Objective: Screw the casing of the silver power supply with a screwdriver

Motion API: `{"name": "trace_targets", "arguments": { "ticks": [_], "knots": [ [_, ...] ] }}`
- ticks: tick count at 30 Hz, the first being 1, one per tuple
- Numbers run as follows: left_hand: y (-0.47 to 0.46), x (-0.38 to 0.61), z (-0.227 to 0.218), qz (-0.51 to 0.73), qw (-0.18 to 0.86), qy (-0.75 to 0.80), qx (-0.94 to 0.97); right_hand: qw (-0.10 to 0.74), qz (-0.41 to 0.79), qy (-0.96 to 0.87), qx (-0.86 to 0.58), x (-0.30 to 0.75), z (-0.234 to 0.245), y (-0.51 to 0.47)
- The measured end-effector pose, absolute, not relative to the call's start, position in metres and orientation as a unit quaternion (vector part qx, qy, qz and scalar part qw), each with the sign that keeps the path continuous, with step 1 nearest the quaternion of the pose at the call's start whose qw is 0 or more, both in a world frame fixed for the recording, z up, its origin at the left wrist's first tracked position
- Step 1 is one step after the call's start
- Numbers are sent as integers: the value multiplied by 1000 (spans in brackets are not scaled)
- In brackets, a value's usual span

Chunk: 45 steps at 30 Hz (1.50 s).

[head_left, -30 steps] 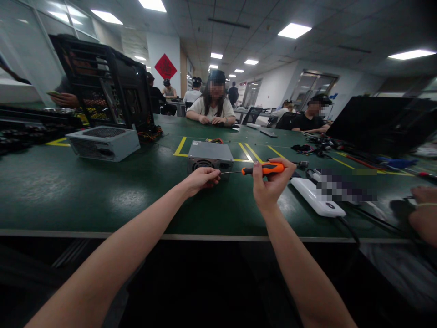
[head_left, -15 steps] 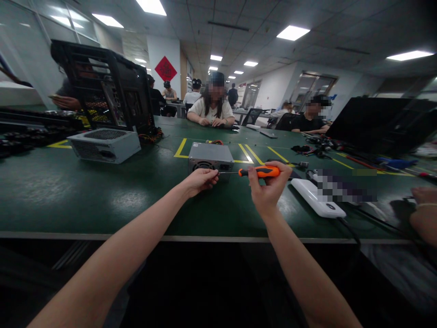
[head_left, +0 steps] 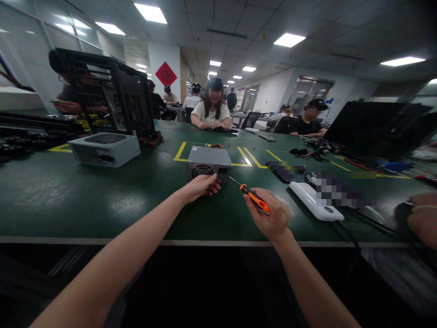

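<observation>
A grey computer power supply (head_left: 210, 156) stands on the green table, its fan grille and socket side facing me. My left hand (head_left: 201, 187) is in front of the grille, thumb and fingers pinched together; anything small between them is hidden. Around the handle of an orange and black screwdriver (head_left: 254, 198), my right hand (head_left: 271, 214) is closed. The thin shaft slants up and left, its tip near the lower right of the power supply, apart from my left fingers. Whether the tip touches the casing I cannot tell.
A second power supply (head_left: 105, 148) lies to the left, before a black computer case (head_left: 112, 91). On the right are a white power bank (head_left: 316, 200) with a cable and a dark phone-like object (head_left: 282, 171). A person (head_left: 213, 109) sits opposite; another person's hand (head_left: 423, 214) shows far right.
The screwdriver tip has left my left fingers. My right hand has moved down, tilting the screwdriver from level to slanting. My left hand has stayed by the power supply, shifting slightly down.
</observation>
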<state>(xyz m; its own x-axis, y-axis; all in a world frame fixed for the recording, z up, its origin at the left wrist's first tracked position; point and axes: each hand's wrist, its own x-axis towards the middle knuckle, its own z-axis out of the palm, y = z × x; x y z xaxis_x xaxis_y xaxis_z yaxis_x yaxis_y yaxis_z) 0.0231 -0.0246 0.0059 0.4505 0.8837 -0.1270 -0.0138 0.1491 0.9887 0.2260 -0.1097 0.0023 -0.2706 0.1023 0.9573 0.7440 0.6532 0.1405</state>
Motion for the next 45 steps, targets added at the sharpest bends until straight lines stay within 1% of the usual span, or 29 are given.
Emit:
{"name": "trace_targets", "arguments": {
  "ticks": [4,9,22,35,37,38,42,45],
  "knots": [
    [-24,25,2,324,596,415,607,487,-359,-740,-294,237,5,-102],
    [-23,26,0,310,574,413,635,460,-361,-759,-287,237,7,-97],
    [-21,27,-2,309,564,409,648,438,-342,-778,-294,235,6,-94],
    [-23,28,0,307,545,409,665,416,-352,-782,-302,232,5,-95],
    [-21,27,-3,320,504,413,688,413,-346,-784,-308,232,5,-95],
    [-21,27,-3,336,459,418,708,409,-346,-784,-314,231,5,-95],
    [-27,24,0,421,180,406,791,395,-359,-781,-324,229,7,-98],
    [-31,23,7,467,30,397,790,381,-351,-793,-320,225,11,-101]
  ]
}}
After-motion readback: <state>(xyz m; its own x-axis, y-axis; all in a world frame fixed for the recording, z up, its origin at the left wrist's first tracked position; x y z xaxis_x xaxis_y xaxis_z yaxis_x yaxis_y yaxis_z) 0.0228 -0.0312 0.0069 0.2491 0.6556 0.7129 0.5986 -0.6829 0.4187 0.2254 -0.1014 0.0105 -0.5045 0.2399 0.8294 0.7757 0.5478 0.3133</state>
